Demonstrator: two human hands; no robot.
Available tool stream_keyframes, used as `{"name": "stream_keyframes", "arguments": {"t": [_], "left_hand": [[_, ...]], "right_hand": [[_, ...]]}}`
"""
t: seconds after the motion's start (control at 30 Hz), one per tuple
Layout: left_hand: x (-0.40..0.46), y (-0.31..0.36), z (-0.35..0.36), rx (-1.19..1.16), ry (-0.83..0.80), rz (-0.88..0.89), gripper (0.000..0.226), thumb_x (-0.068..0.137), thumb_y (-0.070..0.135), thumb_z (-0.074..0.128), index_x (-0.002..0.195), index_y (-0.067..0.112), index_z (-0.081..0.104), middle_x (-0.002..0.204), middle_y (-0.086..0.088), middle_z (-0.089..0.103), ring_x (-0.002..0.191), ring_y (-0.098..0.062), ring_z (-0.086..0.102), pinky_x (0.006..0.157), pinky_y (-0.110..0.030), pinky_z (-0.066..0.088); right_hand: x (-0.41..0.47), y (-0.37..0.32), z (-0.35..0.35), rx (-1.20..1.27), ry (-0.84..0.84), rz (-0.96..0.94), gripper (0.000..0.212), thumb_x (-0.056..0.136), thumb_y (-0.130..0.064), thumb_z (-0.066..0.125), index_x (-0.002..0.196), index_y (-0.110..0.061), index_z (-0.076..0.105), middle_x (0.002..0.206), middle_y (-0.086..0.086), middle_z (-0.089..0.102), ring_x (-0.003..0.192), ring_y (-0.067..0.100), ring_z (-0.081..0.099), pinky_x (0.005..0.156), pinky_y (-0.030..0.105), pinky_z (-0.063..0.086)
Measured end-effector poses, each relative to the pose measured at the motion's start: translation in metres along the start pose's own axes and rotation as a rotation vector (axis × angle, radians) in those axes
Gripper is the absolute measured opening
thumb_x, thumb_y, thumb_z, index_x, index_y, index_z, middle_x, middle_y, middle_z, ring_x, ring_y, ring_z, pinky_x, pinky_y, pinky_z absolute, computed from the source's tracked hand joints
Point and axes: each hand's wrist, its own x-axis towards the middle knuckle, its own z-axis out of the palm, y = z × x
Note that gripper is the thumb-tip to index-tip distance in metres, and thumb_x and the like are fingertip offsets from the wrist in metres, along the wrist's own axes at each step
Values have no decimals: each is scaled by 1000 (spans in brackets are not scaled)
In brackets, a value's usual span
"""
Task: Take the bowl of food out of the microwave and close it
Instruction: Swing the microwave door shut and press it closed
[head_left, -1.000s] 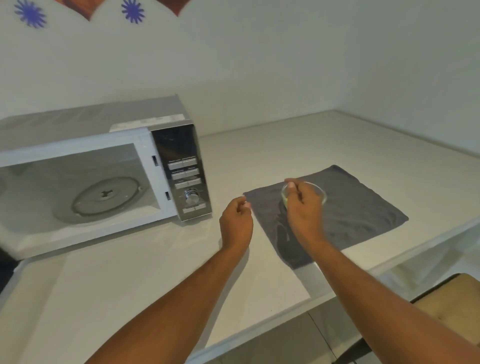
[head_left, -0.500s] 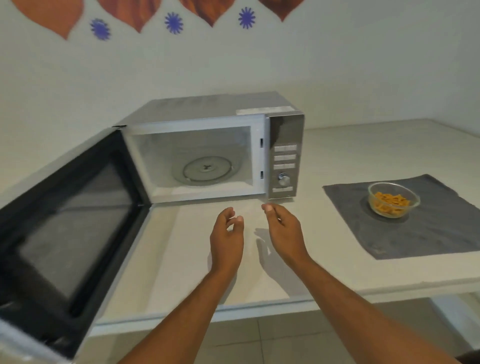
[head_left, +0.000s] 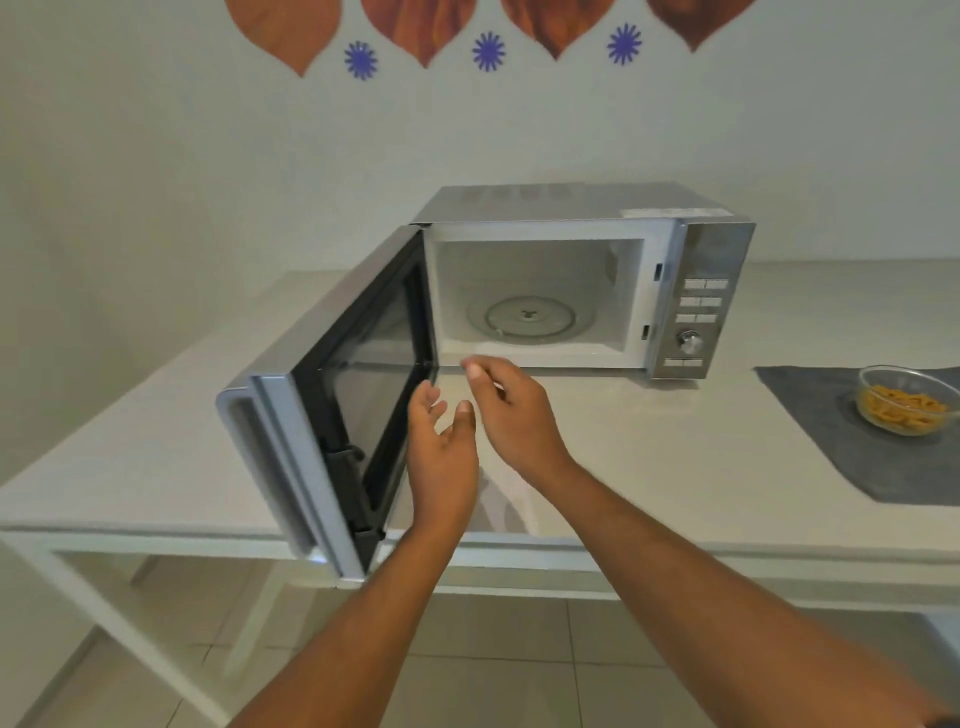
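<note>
The silver microwave (head_left: 582, 205) stands on the white counter with its door (head_left: 332, 415) swung wide open to the left. Its white cavity holds only the glass turntable (head_left: 527, 318). A glass bowl (head_left: 906, 397) of orange food sits on a grey cloth (head_left: 831, 441) at the far right. My left hand (head_left: 441, 441) hovers just right of the door's inner face, fingers apart and holding nothing. My right hand (head_left: 511, 408) is beside it, in front of the cavity, fingers loosely curled and holding nothing.
The counter (head_left: 675, 467) runs along a white wall and its front edge lies under my forearms. Tiled floor (head_left: 519, 649) shows below. The open door overhangs the counter's front edge.
My right hand has let go of the bowl, which now rests on the cloth. The view has swung left toward the microwave door, and both hands have moved to it.
</note>
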Motion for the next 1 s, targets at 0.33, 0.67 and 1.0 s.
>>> {"name": "stream_keyframes", "arguments": {"t": [0.33,0.67,1.0], "left_hand": [[-11,32,-37,-223,26,16,57,92,25,59,145,11,44,140,-8,57,124,-12,56,112,-40,44],[-30,33,-25,-227,6,7,47,91,18,65,135,7,54,133,-14,63,129,-25,57,111,-47,44],[-63,22,30,-90,-313,-107,24,93,21,61,116,22,69,116,7,74,117,-10,64,110,-41,46]], "right_hand": [[29,-122,47,-59,-238,-476,34,101,-26,50,128,-12,64,138,3,62,134,13,48,115,33,35],[13,-123,38,-103,-354,-422,36,99,-39,51,104,-13,74,105,-1,75,104,16,66,95,41,51],[10,-86,-35,143,-287,-265,31,99,-20,49,109,-7,76,126,3,71,132,8,53,115,35,38]]}}
